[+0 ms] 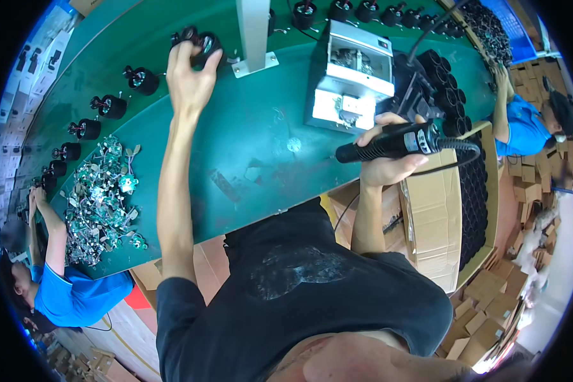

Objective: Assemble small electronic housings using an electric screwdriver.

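Note:
Up on the far left of the bench, my left hand [191, 83] has its fingers and thumb closed around a black round housing [207, 46] with wires on top. Motion slightly blurs that housing. My right hand [385, 167] grips a black electric screwdriver [398, 143], held level above the bench's front edge. The screwdriver's tip end points left, and its cord [461, 148] loops off to the right. Just beyond the right hand stands a silver screw feeder [356, 67] with a clear window.
Similar housings [111, 106] line a green belt along the bench's far side. A metal post [254, 38] rises near my left hand. Circuit boards [105, 197] lie heaped at left. Black cups [436, 70] and a carton [436, 223] are at right. Co-workers [86, 290] sit at both ends.

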The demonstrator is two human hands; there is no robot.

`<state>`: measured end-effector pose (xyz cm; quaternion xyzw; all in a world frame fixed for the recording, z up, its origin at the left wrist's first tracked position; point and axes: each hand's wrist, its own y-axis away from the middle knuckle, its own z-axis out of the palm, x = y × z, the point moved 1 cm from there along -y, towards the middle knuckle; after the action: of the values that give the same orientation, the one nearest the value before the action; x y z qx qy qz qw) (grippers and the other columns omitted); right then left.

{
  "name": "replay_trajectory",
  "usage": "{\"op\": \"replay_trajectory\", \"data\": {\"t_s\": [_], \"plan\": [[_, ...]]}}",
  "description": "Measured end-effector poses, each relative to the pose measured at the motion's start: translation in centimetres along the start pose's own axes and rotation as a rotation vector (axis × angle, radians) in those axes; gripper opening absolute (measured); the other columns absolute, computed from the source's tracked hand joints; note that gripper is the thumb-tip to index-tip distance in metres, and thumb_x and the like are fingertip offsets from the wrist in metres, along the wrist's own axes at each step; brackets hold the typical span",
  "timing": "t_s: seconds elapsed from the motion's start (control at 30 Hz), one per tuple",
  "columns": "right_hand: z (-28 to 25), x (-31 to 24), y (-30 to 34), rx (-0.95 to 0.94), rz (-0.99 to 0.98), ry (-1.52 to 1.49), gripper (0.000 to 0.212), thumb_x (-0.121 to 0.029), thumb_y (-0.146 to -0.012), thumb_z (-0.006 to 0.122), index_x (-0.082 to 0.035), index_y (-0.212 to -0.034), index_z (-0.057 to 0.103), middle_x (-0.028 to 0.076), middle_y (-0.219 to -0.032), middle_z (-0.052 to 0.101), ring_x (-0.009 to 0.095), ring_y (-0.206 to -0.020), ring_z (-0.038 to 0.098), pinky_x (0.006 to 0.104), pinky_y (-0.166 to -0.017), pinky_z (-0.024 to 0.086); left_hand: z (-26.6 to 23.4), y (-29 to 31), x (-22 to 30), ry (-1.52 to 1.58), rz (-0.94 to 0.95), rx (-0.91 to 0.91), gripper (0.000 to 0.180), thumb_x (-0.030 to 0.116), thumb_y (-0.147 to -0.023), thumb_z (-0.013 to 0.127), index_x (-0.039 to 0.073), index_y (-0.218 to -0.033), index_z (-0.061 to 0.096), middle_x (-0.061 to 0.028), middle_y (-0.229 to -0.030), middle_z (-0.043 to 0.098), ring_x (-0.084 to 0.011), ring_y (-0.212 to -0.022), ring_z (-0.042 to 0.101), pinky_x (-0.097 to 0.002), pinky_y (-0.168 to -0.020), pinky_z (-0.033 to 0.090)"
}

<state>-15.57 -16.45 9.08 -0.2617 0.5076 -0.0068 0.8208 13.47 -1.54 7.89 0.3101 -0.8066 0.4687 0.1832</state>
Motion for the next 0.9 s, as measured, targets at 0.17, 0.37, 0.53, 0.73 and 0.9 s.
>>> {"op": "replay_trajectory", "data": {"t_s": [0.17, 0.37, 0.53, 0.73, 0.9], "plan": [[0.1, -2.8, -2.3, -0.068, -0.132, -0.077, 0.076, -0.075, -0.094, 0.023, -0.013, -0.138, 0.034, 0.017, -0.088, 0.065, 0.019, -0.041, 0.057, 0.0247, -0.034, 0.045, -2.0, 9.4, 5.9, 0.167, 0.141, -0.199, 0.028, 0.008, -0.071, 0.082, 0.000, -0.088, 0.060, -0.0145, -0.108, 0.060, -0.0295, -0.085, 0.061, -0.0370, -0.077, 0.052], [3.3, -4.4, -6.1, -0.230, -0.409, -0.166, 0.078, -0.076, -0.094, 0.020, -0.011, -0.133, 0.038, 0.016, -0.082, 0.066, 0.019, -0.039, 0.057, 0.0256, -0.033, 0.044, 0.9, 14.9, 7.8, 0.232, 0.085, -0.303, 0.028, 0.006, -0.073, 0.081, 0.000, -0.094, 0.062, -0.0183, -0.125, 0.055, -0.0329, -0.097, 0.063, -0.0376, -0.078, 0.055], [4.4, -3.5, -6.5, -0.257, -0.291, 0.054, 0.079, -0.077, -0.093, 0.020, -0.010, -0.131, 0.039, 0.016, -0.080, 0.066, 0.019, -0.039, 0.057, 0.0261, -0.033, 0.045, 1.9, 15.4, 7.9, 0.198, 0.111, -0.270, 0.029, 0.006, -0.074, 0.080, 0.000, -0.096, 0.062, -0.0184, -0.128, 0.053, -0.0340, -0.101, 0.062, -0.0388, -0.080, 0.054], [2.9, -3.0, -6.1, -0.276, -0.146, -0.087, 0.077, -0.074, -0.095, 0.020, -0.011, -0.132, 0.039, 0.016, -0.081, 0.066, 0.018, -0.039, 0.058, 0.0265, -0.032, 0.047, 1.1, 15.1, 8.3, 0.268, 0.003, -0.336, 0.031, 0.008, -0.075, 0.080, 0.001, -0.099, 0.060, -0.0186, -0.130, 0.052, -0.0350, -0.108, 0.059, -0.0393, -0.086, 0.052], [2.7, -4.0, -4.8, -0.261, -0.178, -0.296, 0.074, -0.072, -0.095, 0.024, -0.013, -0.138, 0.038, 0.020, -0.091, 0.065, 0.022, -0.044, 0.061, 0.0275, -0.033, 0.049, 0.1, 13.4, 8.3, 0.373, -0.089, -0.411, 0.034, 0.008, -0.075, 0.080, 0.002, -0.103, 0.060, -0.0177, -0.133, 0.051, -0.0341, -0.113, 0.057, -0.0384, -0.090, 0.051]]}}
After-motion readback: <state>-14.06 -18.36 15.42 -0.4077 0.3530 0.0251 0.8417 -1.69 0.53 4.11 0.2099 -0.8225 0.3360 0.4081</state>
